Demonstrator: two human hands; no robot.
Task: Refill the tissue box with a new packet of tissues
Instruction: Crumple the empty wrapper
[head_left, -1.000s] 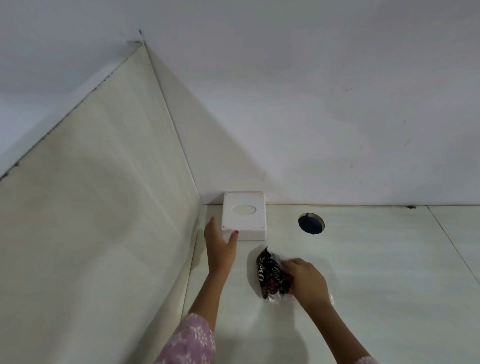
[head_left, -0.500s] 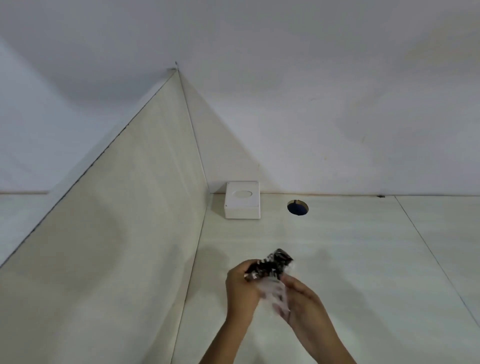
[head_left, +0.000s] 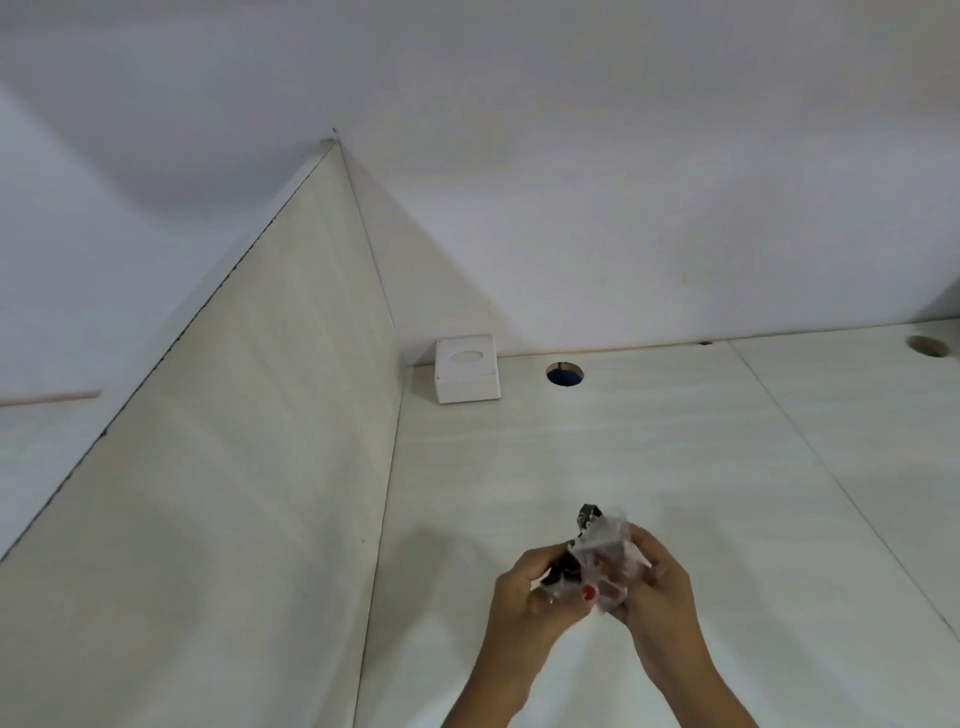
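Observation:
A small white square tissue box with an oval slot on top stands in the far corner of the desk, against the wall and the side partition. Near the front of the desk, both my hands hold a crumpled packet of clear plastic with black print. My left hand grips its left end. My right hand grips its right side. The packet is lifted off the desk, well in front of the box.
A pale wood-grain desk runs to a white wall. A tall partition closes the left side. A round cable hole with blue inside lies right of the box. Another hole sits far right.
My left hand left the tissue box and joined my right hand on the packet. Both hands drew the packet back toward me, away from the box.

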